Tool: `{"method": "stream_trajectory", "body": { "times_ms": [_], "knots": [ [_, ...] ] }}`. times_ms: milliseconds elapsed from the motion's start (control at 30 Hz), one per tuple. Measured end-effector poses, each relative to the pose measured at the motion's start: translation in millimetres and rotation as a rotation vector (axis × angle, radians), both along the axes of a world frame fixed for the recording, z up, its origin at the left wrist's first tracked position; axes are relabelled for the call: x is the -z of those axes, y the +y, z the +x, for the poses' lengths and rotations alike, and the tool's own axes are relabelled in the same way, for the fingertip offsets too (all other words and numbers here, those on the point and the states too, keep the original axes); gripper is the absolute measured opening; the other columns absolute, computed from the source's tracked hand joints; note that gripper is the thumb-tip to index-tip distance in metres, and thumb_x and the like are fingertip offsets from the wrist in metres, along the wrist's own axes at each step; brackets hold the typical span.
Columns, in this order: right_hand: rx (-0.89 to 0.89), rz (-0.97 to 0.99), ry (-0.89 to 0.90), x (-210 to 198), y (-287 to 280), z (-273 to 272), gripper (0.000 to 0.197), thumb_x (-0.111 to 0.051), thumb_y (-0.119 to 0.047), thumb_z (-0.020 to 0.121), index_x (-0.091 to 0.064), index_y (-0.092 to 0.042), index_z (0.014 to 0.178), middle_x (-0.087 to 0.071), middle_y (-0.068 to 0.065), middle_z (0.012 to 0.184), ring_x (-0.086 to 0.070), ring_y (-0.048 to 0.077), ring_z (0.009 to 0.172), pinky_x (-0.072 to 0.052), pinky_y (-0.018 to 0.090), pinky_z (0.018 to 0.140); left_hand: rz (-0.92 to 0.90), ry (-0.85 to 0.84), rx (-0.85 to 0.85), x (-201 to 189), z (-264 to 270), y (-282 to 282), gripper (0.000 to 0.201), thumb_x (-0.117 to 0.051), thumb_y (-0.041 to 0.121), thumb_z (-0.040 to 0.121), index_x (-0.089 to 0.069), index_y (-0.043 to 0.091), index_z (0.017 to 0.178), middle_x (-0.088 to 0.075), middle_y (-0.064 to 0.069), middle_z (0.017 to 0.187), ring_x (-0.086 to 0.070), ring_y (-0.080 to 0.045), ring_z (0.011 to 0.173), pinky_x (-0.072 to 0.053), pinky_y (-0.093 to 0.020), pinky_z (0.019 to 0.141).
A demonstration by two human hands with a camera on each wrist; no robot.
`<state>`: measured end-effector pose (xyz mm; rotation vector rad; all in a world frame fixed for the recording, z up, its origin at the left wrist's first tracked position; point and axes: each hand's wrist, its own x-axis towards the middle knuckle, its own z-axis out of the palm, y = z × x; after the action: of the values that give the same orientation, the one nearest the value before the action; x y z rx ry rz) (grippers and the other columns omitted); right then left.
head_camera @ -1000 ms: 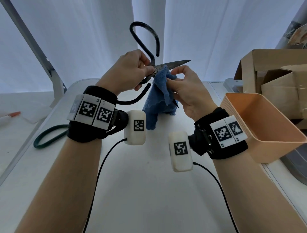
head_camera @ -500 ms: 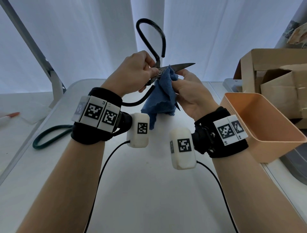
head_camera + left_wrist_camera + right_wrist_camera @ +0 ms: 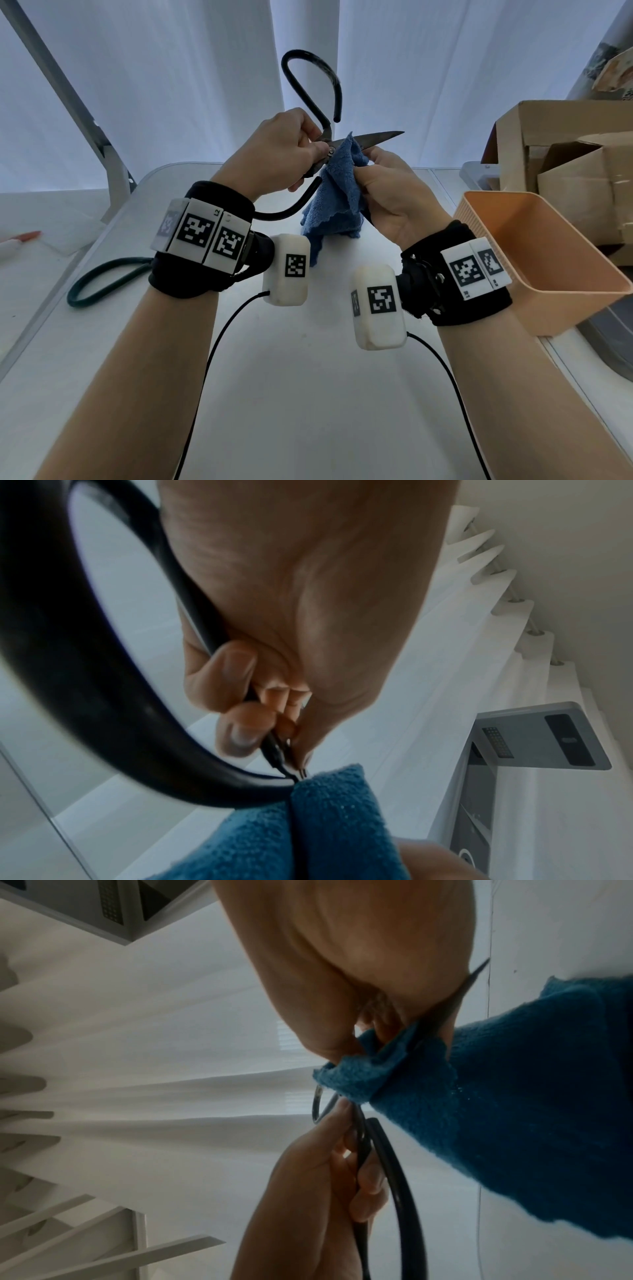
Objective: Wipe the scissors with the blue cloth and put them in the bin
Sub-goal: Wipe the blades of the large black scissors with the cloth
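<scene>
Flanking raised scissors (image 3: 310,113): orange bin (image 3: 534,253) right, green cable (image 3: 99,281) left.

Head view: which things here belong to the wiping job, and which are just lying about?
Job: black-handled steel scissors, left hand; blue terry cloth, right hand; orange plastic bin.
Lying about: green cord loop, brown cardboard boxes, red-tipped pen.

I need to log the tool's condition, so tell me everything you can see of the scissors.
The scissors are dark metal with big looped black handles, one arching up, one curving down toward the table. They are held in the air, blades apart. The left hand grips them just behind the pivot. The blue cloth, pinched by the right hand, wraps one blade; the other, dull grey, points right.
</scene>
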<state>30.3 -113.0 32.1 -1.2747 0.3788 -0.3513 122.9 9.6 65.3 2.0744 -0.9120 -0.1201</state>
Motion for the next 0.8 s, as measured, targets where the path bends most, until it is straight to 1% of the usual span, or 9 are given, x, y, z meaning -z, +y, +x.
{"method": "stream_trajectory", "body": {
  "times_ms": [100,233,367,433,500,567,667,733,800],
  "knots": [
    [0.005,-0.009,0.003,1.6,1.5,2.2,0.028,-0.057,0.003,0.094,-0.056,-0.008,0.120,-0.066,0.014,0.106,-0.066,0.026,0.093,-0.058,0.034,0.074,0.003,0.008,-0.005,1.3,1.1,0.0,0.018,-0.059,0.021,0.099,-0.056,0.008,0.111,-0.062,-0.002,0.071,-0.049,-0.006,0.036,-0.039,-0.014,0.043],
    [0.021,0.003,-0.019,4.2,4.4,4.3,0.029,-0.061,-0.003,0.095,-0.055,-0.005,0.124,-0.067,0.015,0.108,-0.066,0.026,0.092,-0.058,0.035,0.079,-0.008,0.005,-0.010,1.7,0.4,-1.4,0.020,-0.059,0.022,0.099,-0.057,0.009,0.113,-0.059,0.001,0.068,-0.050,-0.005,0.037,-0.039,-0.014,0.044],
    [0.065,-0.010,-0.019,6.4,4.5,6.1,0.034,-0.064,-0.007,0.094,-0.054,-0.005,0.127,-0.066,0.011,0.102,-0.065,0.022,0.086,-0.057,0.030,0.072,-0.035,0.029,-0.014,0.6,-0.4,-2.5,0.020,-0.059,0.021,0.099,-0.056,0.009,0.114,-0.056,0.003,0.068,-0.050,-0.007,0.037,-0.040,-0.016,0.043],
    [0.072,-0.004,-0.014,5.8,4.4,6.2,0.035,-0.063,-0.007,0.095,-0.054,-0.006,0.128,-0.067,0.012,0.104,-0.066,0.022,0.087,-0.058,0.031,0.073,-0.041,0.038,-0.014,1.1,-1.2,-3.4,0.019,-0.060,0.022,0.099,-0.056,0.010,0.113,-0.057,0.003,0.069,-0.050,-0.008,0.039,-0.040,-0.017,0.043],
    [0.067,0.012,-0.015,4.9,4.9,6.2,0.034,-0.057,-0.001,0.097,-0.053,-0.005,0.130,-0.067,0.016,0.109,-0.068,0.026,0.091,-0.061,0.035,0.080,-0.028,0.031,-0.013,2.7,-2.3,-4.6,0.019,-0.060,0.024,0.098,-0.056,0.011,0.112,-0.058,0.002,0.072,-0.051,-0.007,0.041,-0.040,-0.017,0.044],
    [0.058,0.010,-0.006,4.7,5.1,6.6,0.036,-0.049,0.005,0.097,-0.052,-0.004,0.131,-0.066,0.022,0.117,-0.068,0.033,0.104,-0.059,0.044,0.089,-0.006,0.034,-0.012,4.7,-3.2,-5.6,0.020,-0.060,0.025,0.098,-0.056,0.012,0.113,-0.059,0.001,0.075,-0.052,-0.007,0.043,-0.040,-0.017,0.045],
    [0.056,0.014,0.012,3.7,5.8,7.2,0.040,-0.045,0.008,0.096,-0.051,-0.001,0.134,-0.063,0.026,0.122,-0.065,0.039,0.111,-0.055,0.051,0.094,0.012,0.042,-0.006,6.0,-4.6,-6.1,0.021,-0.059,0.025,0.099,-0.054,0.011,0.114,-0.058,0.001,0.077,-0.052,-0.008,0.045,-0.042,-0.018,0.046],
    [0.061,0.010,0.015,3.2,5.8,6.2,0.040,-0.050,0.005,0.096,-0.050,-0.002,0.135,-0.064,0.024,0.120,-0.066,0.035,0.107,-0.058,0.044,0.090,0.014,0.031,-0.002,5.6,-5.9,-6.5,0.020,-0.058,0.025,0.100,-0.053,0.011,0.114,-0.059,0.002,0.079,-0.051,-0.007,0.045,-0.042,-0.017,0.047],
    [0.065,0.012,0.000,3.4,4.7,5.1,0.038,-0.055,0.001,0.096,-0.051,-0.003,0.134,-0.067,0.020,0.113,-0.068,0.028,0.096,-0.060,0.034,0.078,-0.005,0.034,0.001,4.4,-6.6,-6.6,0.020,-0.057,0.023,0.101,-0.051,0.011,0.116,-0.058,0.002,0.083,-0.051,-0.007,0.045,-0.042,-0.016,0.046]
  ]
}}
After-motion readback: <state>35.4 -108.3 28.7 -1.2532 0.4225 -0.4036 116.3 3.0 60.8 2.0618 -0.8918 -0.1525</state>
